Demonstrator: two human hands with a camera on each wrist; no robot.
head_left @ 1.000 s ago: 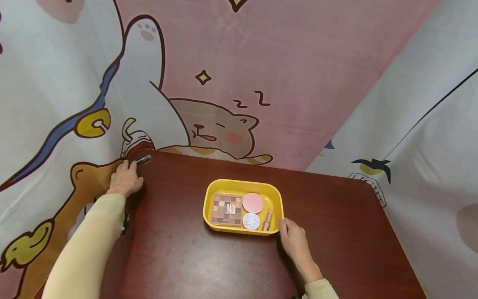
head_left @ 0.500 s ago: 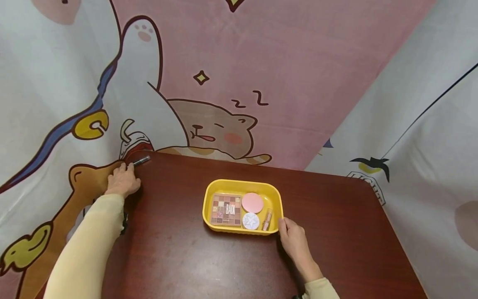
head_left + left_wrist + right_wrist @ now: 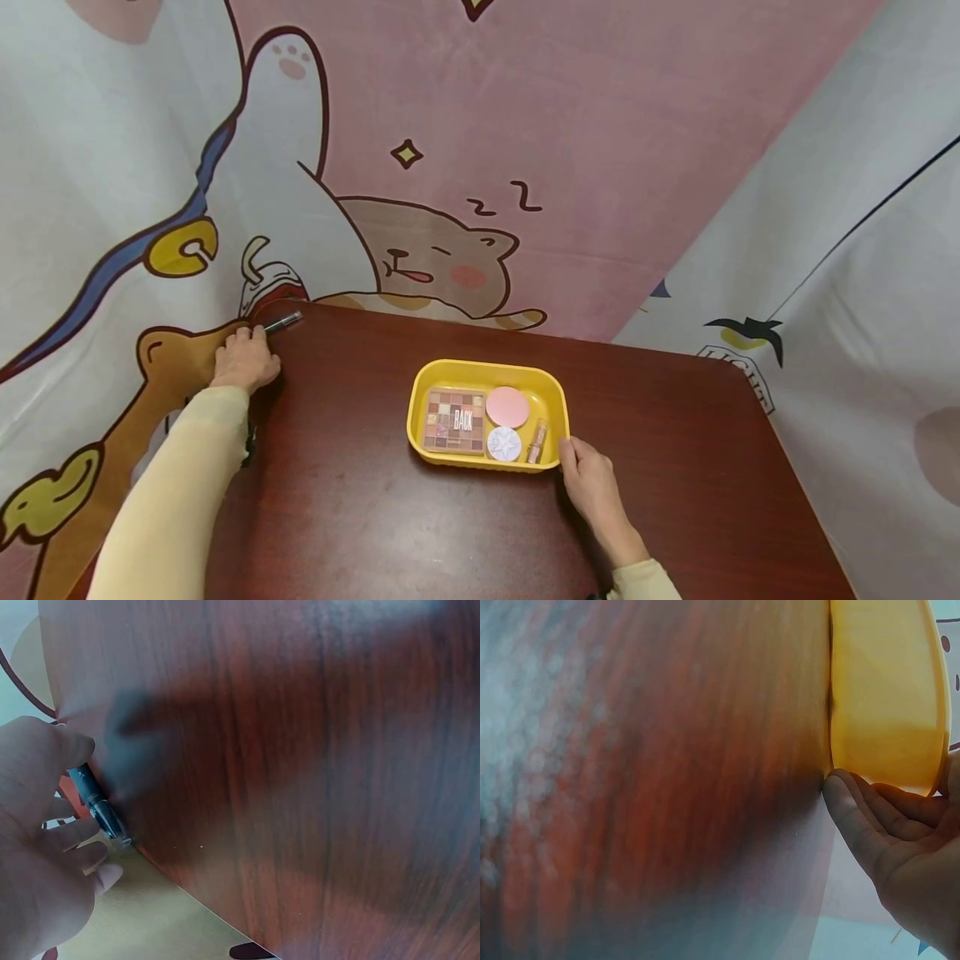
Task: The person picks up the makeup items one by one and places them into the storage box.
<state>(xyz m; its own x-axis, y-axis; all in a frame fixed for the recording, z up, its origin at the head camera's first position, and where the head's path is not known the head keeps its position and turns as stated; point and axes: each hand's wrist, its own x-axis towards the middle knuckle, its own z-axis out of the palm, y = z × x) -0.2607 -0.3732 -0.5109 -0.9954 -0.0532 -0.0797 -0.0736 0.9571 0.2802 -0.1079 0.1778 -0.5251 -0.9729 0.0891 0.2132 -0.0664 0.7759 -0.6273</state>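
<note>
In the head view a yellow plastic basket [image 3: 427, 459] stands mid-table. It holds an eyeshadow palette [image 3: 454, 421] marked BACK, a round pink compact [image 3: 507, 407], a smaller white compact [image 3: 504, 444] with a star pattern, and a lipstick-like tube [image 3: 537, 442]. My right hand [image 3: 595, 486] grips the basket's right end, fingers against its outer wall [image 3: 889, 690] in the right wrist view. At the table's far left edge my left hand [image 3: 247, 360] pinches one end of a slim black tube [image 3: 96, 802] with a clear tip. Some of its fingers are hidden behind the tube.
The brown tabletop [image 3: 360, 517] reaches up to cartoon-printed curtains [image 3: 600, 167] at the back and on both sides. The left curtain [image 3: 90, 167] hangs right against my left hand.
My left hand has shifted slightly left, and more of the black tube shows past its fingers. The right hand and the yellow basket have stayed put.
</note>
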